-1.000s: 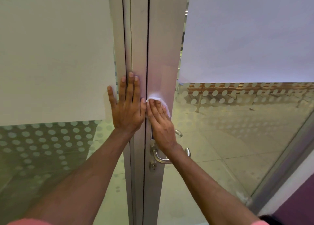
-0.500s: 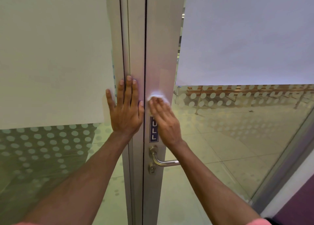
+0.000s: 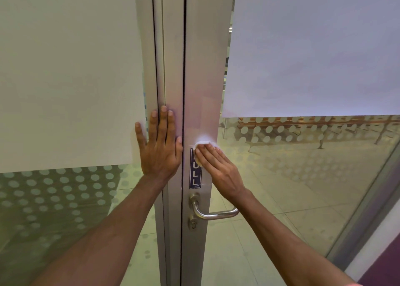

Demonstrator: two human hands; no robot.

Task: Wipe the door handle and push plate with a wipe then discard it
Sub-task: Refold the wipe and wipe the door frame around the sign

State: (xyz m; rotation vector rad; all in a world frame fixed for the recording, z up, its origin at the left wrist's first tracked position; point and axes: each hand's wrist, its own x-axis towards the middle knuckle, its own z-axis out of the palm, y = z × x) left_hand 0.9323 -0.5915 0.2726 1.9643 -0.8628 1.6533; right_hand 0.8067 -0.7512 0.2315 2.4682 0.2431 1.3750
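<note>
A silver lever door handle [image 3: 213,214] juts right from the metal door stile [image 3: 205,69], with a keyhole [image 3: 192,223] just under it. Above the handle a blue vertical PULL label [image 3: 195,177] is stuck on the stile. My right hand [image 3: 218,169] lies flat on the stile over the label's top, pressing a white wipe [image 3: 203,143] whose edge shows past the fingertips. My left hand [image 3: 161,149] rests flat with fingers spread on the neighbouring frame, holding nothing.
Glass panels with white sheets and frosted dots flank the stile: the left pane [image 3: 65,80] and the right door pane [image 3: 313,47]. Through the glass I see a tiled floor [image 3: 281,199] and a bench. A purple wall [image 3: 385,264] stands at the lower right.
My right hand with the wipe has shifted slightly right and up the stile, uncovering the PULL label and the handle. The view has tilted a little. My left hand has stayed put.
</note>
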